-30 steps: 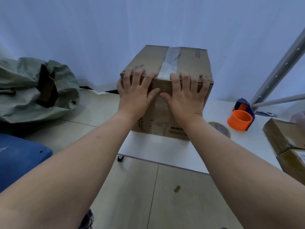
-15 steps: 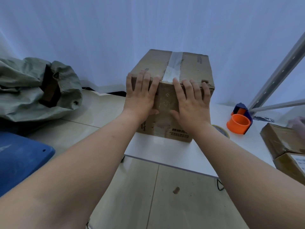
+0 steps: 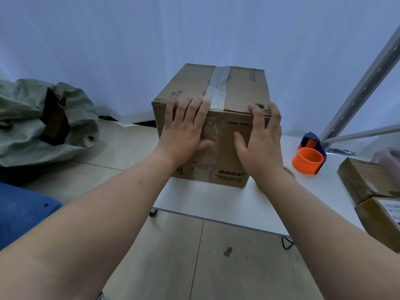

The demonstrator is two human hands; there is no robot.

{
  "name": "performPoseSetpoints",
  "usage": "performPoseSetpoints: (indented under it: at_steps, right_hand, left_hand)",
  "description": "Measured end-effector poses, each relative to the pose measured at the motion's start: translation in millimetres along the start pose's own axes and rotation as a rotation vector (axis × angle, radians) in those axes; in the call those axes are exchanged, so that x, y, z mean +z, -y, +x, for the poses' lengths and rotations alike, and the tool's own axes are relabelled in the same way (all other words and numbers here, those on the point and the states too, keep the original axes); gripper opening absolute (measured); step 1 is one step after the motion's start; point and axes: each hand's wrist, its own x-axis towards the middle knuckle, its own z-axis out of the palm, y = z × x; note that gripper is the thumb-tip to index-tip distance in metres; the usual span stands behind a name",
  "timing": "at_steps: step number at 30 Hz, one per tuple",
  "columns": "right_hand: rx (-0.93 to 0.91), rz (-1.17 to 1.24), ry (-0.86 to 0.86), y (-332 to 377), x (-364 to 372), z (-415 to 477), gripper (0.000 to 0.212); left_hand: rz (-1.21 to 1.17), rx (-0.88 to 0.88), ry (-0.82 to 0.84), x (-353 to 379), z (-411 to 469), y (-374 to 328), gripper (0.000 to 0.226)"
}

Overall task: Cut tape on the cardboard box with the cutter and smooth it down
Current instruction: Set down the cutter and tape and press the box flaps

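Note:
A brown cardboard box (image 3: 244, 87) stands on the white table (image 3: 207, 202), with a strip of clear tape (image 3: 218, 83) running along its top seam and down the near face. My left hand (image 3: 186, 128) lies flat on the near face just left of the tape, fingertips at the top edge. Over at the box's right front corner, my right hand (image 3: 259, 144) rests with fingers spread, fingertips at the rim. Neither hand holds anything. The orange and blue tape cutter (image 3: 308, 158) sits on the table to the right of the box.
More cardboard parcels (image 3: 368, 182) lie at the table's right edge. A roll of tape (image 3: 290, 172) peeks out behind my right wrist. A grey-green sack (image 3: 43, 122) sits on the floor at left, a blue object (image 3: 19, 211) near it. A metal shelf frame (image 3: 363, 87) rises at right.
Both hands slid apart across the box's near face. The right hand went to the right corner, and the left hand's fingers came closer together.

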Motion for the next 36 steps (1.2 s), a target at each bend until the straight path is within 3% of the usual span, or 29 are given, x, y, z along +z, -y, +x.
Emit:
performPoseSetpoints:
  at_steps: [9, 11, 14, 16, 23, 31, 36]
  right_hand:
    - [0.080, -0.012, 0.076, 13, -7, 3, 0.061]
    - [0.068, -0.018, 0.100, 12, -13, 5, 0.058]
    - [0.075, 0.077, 0.167, 7, -25, 13, 0.051]
    - [0.084, 0.174, 0.213, 2, -31, 20, 0.044]
    - [0.085, 0.193, 0.184, 0, -27, 22, 0.035]
    - [0.075, 0.126, 0.203, 3, -25, 17, 0.046]
    - [0.073, 0.100, 0.235, 6, -32, 14, 0.046]
  left_hand:
    - [0.126, -0.068, 0.195, -11, -5, -14, 0.131]
    - [0.044, -0.072, 0.182, -22, 0, -12, 0.108]
    - [-0.280, -0.147, 0.177, -42, 20, -6, 0.053]
    - [-0.406, -0.135, 0.174, -45, 31, -2, 0.040]
    - [-0.183, 0.050, 0.130, -19, 20, -1, 0.057]
    - [-0.028, 0.047, 0.130, -18, 14, -9, 0.065]
    - [0.006, -0.039, 0.247, -29, 9, -28, 0.088]
